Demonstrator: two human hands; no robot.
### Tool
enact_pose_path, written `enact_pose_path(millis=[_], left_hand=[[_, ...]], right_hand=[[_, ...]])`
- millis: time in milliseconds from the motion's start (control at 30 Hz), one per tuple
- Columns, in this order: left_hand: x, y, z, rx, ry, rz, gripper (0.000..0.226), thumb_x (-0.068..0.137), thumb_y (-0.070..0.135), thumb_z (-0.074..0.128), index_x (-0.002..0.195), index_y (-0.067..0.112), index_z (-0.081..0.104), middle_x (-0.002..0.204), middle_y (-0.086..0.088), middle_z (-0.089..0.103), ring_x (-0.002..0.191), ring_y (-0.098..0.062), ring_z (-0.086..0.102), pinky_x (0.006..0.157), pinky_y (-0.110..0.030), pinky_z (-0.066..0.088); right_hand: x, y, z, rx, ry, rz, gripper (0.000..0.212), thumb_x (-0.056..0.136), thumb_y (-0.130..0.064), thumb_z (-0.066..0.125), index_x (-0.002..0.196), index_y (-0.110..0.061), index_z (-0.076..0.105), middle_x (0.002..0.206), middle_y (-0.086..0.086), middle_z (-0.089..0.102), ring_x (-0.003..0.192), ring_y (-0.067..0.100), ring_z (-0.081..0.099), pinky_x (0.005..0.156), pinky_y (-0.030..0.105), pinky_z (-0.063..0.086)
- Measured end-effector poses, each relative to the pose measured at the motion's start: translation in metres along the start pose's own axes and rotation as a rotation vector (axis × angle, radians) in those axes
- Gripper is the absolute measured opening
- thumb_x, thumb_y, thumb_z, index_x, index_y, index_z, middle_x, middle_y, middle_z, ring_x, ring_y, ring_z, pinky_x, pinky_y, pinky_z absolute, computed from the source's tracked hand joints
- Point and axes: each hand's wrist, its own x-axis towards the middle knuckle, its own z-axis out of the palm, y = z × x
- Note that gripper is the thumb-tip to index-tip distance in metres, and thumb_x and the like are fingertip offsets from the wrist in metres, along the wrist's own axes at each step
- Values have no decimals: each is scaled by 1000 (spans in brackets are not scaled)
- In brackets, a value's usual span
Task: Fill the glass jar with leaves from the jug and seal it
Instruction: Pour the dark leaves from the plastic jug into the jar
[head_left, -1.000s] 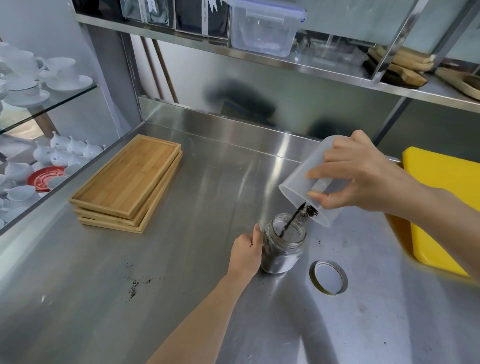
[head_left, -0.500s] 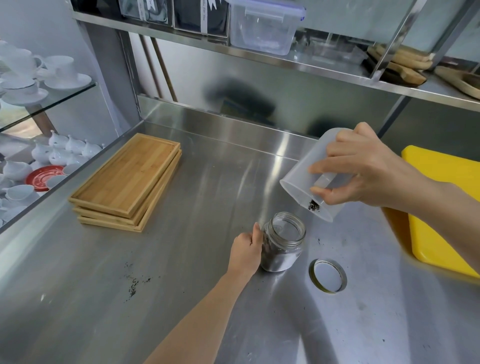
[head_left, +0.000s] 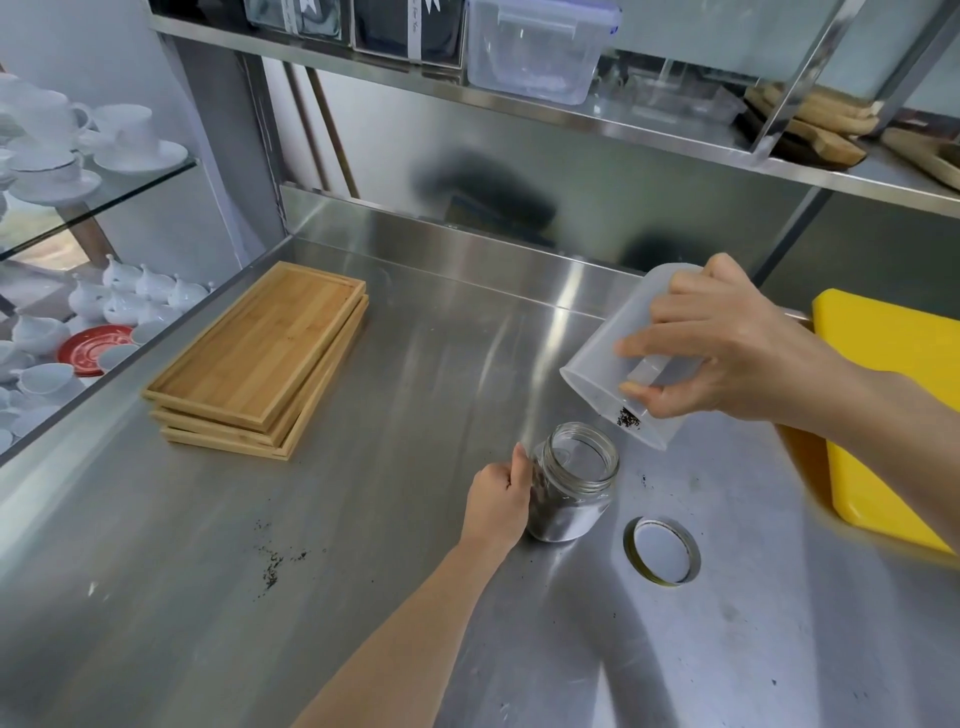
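Head view: left hand (head_left: 497, 500) gripping open jar (head_left: 571, 486), part-filled, standing on bench (head_left: 363, 519); right hand (head_left: 727, 358) clasping tilted jug (head_left: 613, 358) above it, few leaves (head_left: 627, 418) clinging at rim; lid (head_left: 662, 551) lying just beside jar

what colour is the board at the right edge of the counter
Bright yellow: the board lies beyond the right hand, seen best in the head view.

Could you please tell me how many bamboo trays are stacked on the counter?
3, in one stack at the counter's left: top tray, middle tray and bottom tray, only their edges showing.
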Motion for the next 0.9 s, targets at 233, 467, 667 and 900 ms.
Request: enact_pose_path(millis=[233, 467, 667, 900], left_hand=[[0, 1, 0, 2, -2, -11, 53, 97, 38, 34, 52, 17, 18, 51, -5, 26, 56, -22, 28, 55, -35, 24], [0, 1, 0, 3, -4, -15, 52, 97, 39, 34, 52, 18, 18, 49, -2, 24, 55, -22, 25, 55, -36, 23], [-1, 1, 0, 4, 6, -14, 54, 97, 39, 35, 50, 18, 18, 46, 0, 23, 50, -20, 24, 53, -35, 23], [-3, 3, 0, 3, 5, -8, 55, 97, 38, 34, 49, 20, 17, 45, 1, 24, 51, -21, 27, 54, -34, 25]], right_hand=[[-1, -2, 4, -15, -14, -23, 25, 72, -30, 66, 72, -5, 69, 51, 10, 47, 58, 20, 31, 60, 34, 20], [-5, -3, 5, 1, 13, -16, 22, 70, -26, 68, 73, -4, 70, 51, 9, 45, 59, 19, 30, 60, 34, 20], [-6, -8, 9, 34, 24, -19, 30, 77, -32, 60, 72, -4, 70, 48, 10, 43, 58, 19, 29, 59, 34, 20], [-6, -8, 9, 34, 46, -20, 35, 78, -34, 55, 73, -2, 70, 48, 11, 41, 58, 19, 28, 58, 36, 19]])
